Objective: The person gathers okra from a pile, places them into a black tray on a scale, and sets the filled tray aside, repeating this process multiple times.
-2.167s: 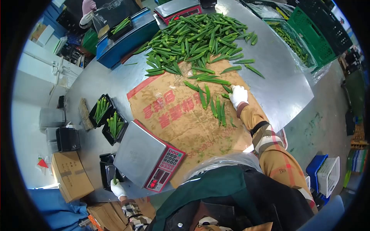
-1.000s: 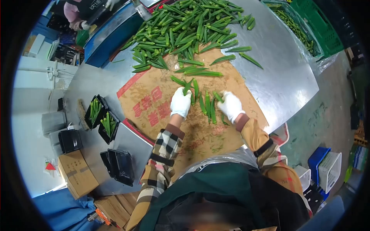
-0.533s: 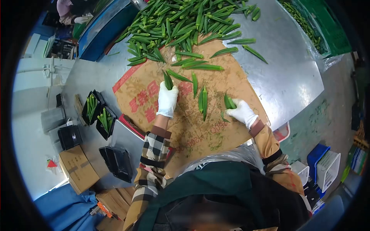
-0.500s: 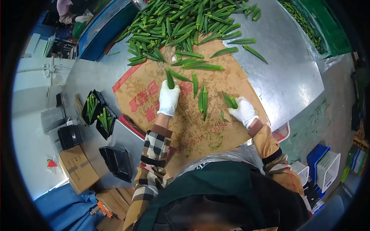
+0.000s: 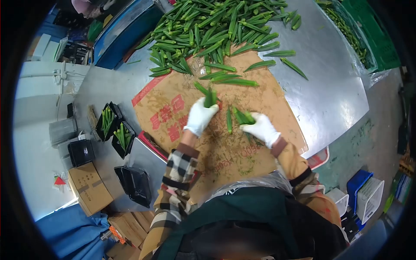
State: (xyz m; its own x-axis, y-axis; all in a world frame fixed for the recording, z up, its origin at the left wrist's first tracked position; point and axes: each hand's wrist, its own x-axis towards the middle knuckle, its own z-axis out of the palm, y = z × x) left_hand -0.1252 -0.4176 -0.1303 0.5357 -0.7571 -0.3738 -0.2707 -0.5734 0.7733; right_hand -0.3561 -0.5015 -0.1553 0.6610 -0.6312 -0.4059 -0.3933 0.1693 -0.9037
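A flattened cardboard sheet (image 5: 173, 91) lies on the metal table below a large pile of okra (image 5: 203, 34). My left hand (image 5: 202, 116), in a white glove, is closed around okra pods (image 5: 210, 98) standing up from its fingers. To its right, my gloved right hand (image 5: 261, 129) grips more okra (image 5: 242, 117), slightly blurred. Between the two hands a single okra pod (image 5: 229, 120) lies on the cardboard. Several loose pods (image 5: 236, 81) rest just above the hands.
Two black trays holding okra (image 5: 123, 138) sit at the left, with empty black trays (image 5: 133, 185) nearer me. A cardboard box (image 5: 89, 189) stands at lower left. A green crate (image 5: 377, 39) is at upper right. Part of another person (image 5: 89, 8) shows at upper left.
My hands have come closer together, the left moving right and the right moving left. Pods that lay between them are now in my hands. The whole view has shifted slightly.
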